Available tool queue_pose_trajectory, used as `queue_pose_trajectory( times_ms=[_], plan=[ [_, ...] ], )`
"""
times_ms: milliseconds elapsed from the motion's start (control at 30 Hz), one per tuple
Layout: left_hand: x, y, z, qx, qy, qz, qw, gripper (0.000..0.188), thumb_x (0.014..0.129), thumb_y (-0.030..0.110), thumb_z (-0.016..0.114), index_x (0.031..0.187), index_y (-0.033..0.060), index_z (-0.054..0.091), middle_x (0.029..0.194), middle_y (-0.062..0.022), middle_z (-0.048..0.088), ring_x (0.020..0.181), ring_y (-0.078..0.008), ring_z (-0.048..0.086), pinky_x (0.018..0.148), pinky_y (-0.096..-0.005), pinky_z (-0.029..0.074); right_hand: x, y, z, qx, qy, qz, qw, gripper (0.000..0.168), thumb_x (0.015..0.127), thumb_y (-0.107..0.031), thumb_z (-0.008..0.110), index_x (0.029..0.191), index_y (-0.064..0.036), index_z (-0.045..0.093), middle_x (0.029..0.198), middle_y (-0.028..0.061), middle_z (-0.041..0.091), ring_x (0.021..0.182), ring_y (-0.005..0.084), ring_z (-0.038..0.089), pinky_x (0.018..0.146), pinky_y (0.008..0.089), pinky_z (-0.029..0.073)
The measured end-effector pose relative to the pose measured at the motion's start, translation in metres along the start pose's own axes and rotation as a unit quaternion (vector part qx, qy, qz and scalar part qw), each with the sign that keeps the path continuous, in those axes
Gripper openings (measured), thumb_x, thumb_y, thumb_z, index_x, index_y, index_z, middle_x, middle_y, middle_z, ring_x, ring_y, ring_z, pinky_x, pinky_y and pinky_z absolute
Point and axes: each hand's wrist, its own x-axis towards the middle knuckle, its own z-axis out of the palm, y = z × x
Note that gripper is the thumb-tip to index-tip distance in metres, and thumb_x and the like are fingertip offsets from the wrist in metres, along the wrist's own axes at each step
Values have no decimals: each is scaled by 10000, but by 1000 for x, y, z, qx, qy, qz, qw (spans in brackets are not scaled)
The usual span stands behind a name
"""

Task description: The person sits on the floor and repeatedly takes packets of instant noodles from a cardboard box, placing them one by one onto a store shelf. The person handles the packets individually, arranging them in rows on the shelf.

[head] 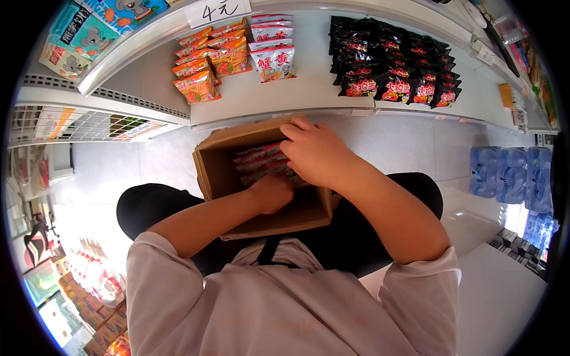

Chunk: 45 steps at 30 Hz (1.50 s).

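Note:
An open cardboard box [207, 178] stands before me, between my knees. Packets with red and pale wrappers [258, 160] lie in rows inside, towards its far wall. My left hand [274, 193] reaches down into the box at the near side of these packets. Its fingers are hidden below the knuckles, so whether it grips a packet cannot be made out. Over the far right corner of the box, my right hand [307, 149] holds the rim with bent fingers, its thumb side over the packets.
Beyond the box, a low white shelf [311, 95] bears orange snack bags [198, 86], white packets with red print [272, 62] and rows of black noodle packets [396, 66]. A wire rack [89, 124] stands left. Bottled water packs [510, 173] are stacked right.

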Motion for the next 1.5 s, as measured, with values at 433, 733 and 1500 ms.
queue_pose_trajectory(
  times_ms=[433,733,1500],
  plan=[
    [-87,2,-236,-133,247,9,960,203,754,-108,732,896,13,654,982,-123,651,861,-314,672,734,-412,553,18,35,-51,444,-83,103,886,473,1099,-438,504,1232,-30,704,1260,94,716,1080,210,678,959,352,536],
    [-68,-49,-268,-32,414,-40,909,279,882,-63,688,1135,43,637,1045,-154,686,947,-396,686,764,-458,556,18,32,-71,590,70,302,746,574,1094,-533,437,1253,-34,673,1265,139,699,1105,257,710,937,401,558],
    [119,-274,-121,-128,303,-201,923,130,853,6,671,980,34,687,912,-207,719,897,-396,711,777,-474,558,10,5,-16,-57,-10,237,970,262,902,-247,755,980,-16,660,935,157,678,895,346,717,728,450,607]
  ],
)
